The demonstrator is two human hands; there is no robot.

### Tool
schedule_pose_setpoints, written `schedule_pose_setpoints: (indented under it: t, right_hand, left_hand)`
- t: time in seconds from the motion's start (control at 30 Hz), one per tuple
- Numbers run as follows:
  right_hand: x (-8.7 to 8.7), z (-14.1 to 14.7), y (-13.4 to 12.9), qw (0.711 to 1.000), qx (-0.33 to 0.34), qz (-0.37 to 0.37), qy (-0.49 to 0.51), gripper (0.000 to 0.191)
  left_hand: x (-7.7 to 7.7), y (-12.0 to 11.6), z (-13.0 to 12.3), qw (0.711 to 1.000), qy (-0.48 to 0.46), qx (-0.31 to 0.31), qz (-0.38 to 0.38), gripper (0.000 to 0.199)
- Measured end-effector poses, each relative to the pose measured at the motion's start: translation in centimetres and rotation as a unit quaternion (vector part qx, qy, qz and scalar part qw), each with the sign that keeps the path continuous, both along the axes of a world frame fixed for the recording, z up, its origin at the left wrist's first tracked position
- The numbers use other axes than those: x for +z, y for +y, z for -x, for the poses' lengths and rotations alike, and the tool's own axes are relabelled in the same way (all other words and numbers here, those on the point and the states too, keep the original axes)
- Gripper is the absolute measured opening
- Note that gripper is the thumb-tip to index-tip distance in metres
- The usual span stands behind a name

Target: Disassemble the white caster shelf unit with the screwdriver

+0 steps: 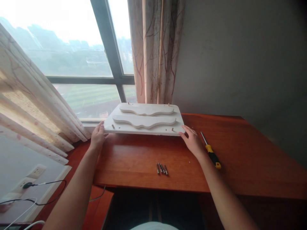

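Observation:
A white rectangular board point(109, 126) with rounded corners is held by its two near corners. My left hand point(98, 135) grips the left corner, and my right hand point(191, 140) pinches the right one. Short wooden dowels point(172, 129) stand up near the board's corners, beside small holes. Two white scalloped strips, a front one point(144, 121) and a rear one point(146, 110), lie along the top of the board. Between my forearms, several metal screws point(161, 168) lie on the desk. Right of my right hand rests a screwdriver point(211, 153) with a yellow and black handle.
The reddish-brown wooden desk point(251, 153) reaches right to a grey wall. Behind the board are a window point(83, 60) and a patterned curtain point(155, 51). At lower left, a black plug point(28, 185) sits in a wall socket, with cables trailing.

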State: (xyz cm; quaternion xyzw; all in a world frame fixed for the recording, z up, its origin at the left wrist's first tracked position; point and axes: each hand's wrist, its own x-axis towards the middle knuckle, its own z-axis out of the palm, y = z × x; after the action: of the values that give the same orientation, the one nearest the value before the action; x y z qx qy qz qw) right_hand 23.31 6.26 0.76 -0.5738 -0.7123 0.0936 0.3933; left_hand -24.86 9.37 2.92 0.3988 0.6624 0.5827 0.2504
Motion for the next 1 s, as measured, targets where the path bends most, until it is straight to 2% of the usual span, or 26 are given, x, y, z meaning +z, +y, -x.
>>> schedule_pose_setpoints:
  t: [0.1, 0.2, 0.3, 0.37, 0.43, 0.53, 0.6, 0.7, 0.77, 0.87, 1.0]
  right_hand:
    - [0.1, -0.2, -0.2, 1.0, 0.008, 0.002, -0.009, 0.064]
    - [-0.1, -1.4, -1.0, 0.999, -0.009, -0.01, -0.032, 0.062]
    - [-1.0, -3.8, -2.8, 0.993, -0.068, -0.02, -0.091, 0.059]
    - [-1.7, -5.7, -4.4, 0.983, -0.12, -0.009, -0.138, 0.057]
    - [-2.2, -7.4, -6.1, 0.969, -0.169, 0.006, -0.181, 0.054]
    - [-2.4, -8.9, -8.0, 0.947, -0.219, 0.046, -0.229, 0.051]
    - [-2.3, -9.4, -8.7, 0.939, -0.234, 0.087, -0.236, 0.05]
    - [-2.2, -9.6, -9.1, 0.938, -0.231, 0.131, -0.222, 0.048]
    - [-2.3, -9.8, -9.3, 0.943, -0.222, 0.137, -0.206, 0.048]
    - [-2.6, -10.1, -10.2, 0.967, -0.169, 0.121, -0.147, 0.048]
    - [-2.6, -10.5, -12.5, 0.991, -0.035, 0.117, -0.047, 0.041]
  left_hand:
    - [0.6, -0.2, -0.2, 0.998, 0.056, 0.021, -0.002, 0.049]
    - [1.3, -1.5, -0.6, 0.99, 0.128, 0.059, -0.011, 0.048]
    - [1.4, -3.9, -1.8, 0.975, 0.204, 0.087, -0.012, 0.056]
    - [1.0, -5.9, -3.3, 0.947, 0.304, 0.106, 0.001, 0.063]
    - [0.3, -8.0, -5.3, 0.931, 0.35, 0.103, 0.004, 0.06]
    - [-0.7, -10.9, -9.3, 0.915, 0.404, 0.015, 0.013, 0.046]
    - [-1.2, -13.0, -12.2, 0.883, 0.464, -0.069, 0.022, 0.04]
    - [-1.6, -15.8, -16.3, 0.84, 0.513, -0.175, 0.001, 0.036]
    - [-1.8, -17.3, -18.3, 0.829, 0.513, -0.223, -0.007, 0.039]
    - [-2.0, -18.4, -20.1, 0.824, 0.502, -0.262, -0.009, 0.041]
    - [-1.9, -18.8, -21.1, 0.833, 0.472, -0.289, 0.002, 0.039]
